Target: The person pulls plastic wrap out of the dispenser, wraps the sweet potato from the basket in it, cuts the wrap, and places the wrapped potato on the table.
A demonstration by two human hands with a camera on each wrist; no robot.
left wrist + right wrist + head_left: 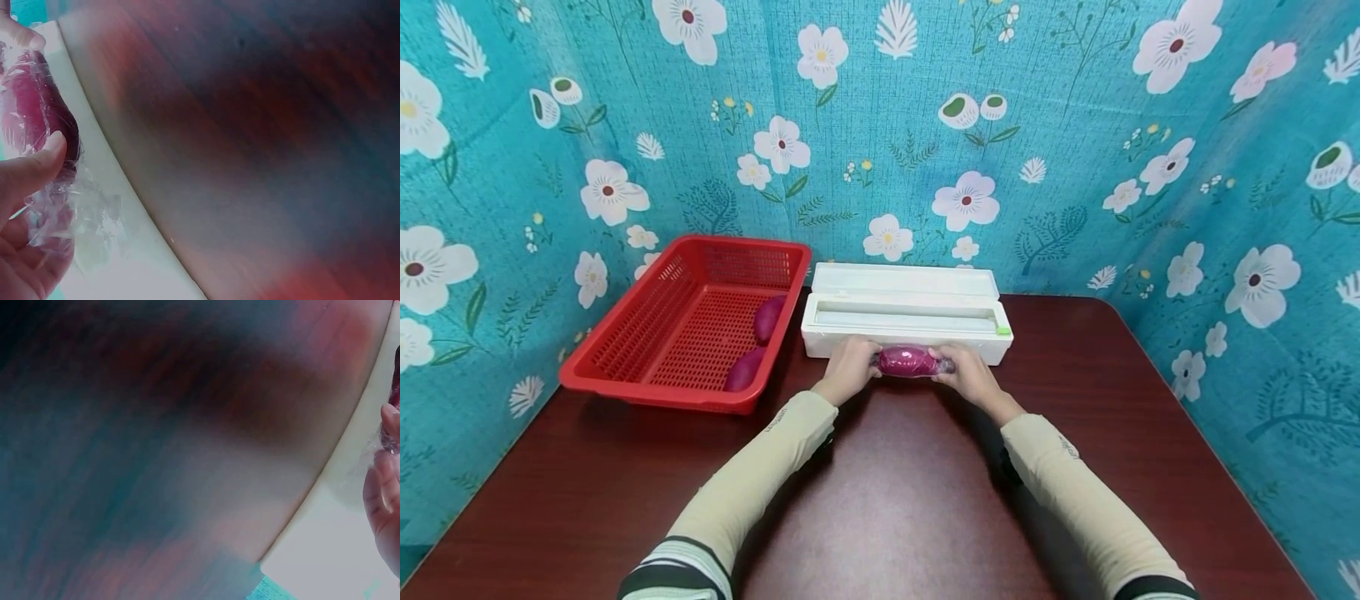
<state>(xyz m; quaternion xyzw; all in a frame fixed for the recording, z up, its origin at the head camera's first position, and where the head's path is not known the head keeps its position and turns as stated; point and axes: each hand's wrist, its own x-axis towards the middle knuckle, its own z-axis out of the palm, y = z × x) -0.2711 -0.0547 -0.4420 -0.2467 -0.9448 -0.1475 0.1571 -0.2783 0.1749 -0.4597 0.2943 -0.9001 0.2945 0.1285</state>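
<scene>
A purple-red oblong item [908, 361] wrapped in clear film is held level in front of the white box [842, 343]. My left hand [852, 367] grips its left end, and my right hand [964, 371] grips the right end. In the left wrist view, the left thumb presses on the wrapped item [37, 106], and loose film [53, 215] bunches across the fingers of the left hand [28, 225]. At the right edge of the right wrist view, the right hand [384, 494] pinches the film at the other end.
The white box lies along the back of the brown table [910, 500], its lid [906, 280] raised and a roll inside. To its left stands a red basket [662, 392] with two purple items [745, 369] along its right side. A flowered teal cloth [880, 125] hangs behind.
</scene>
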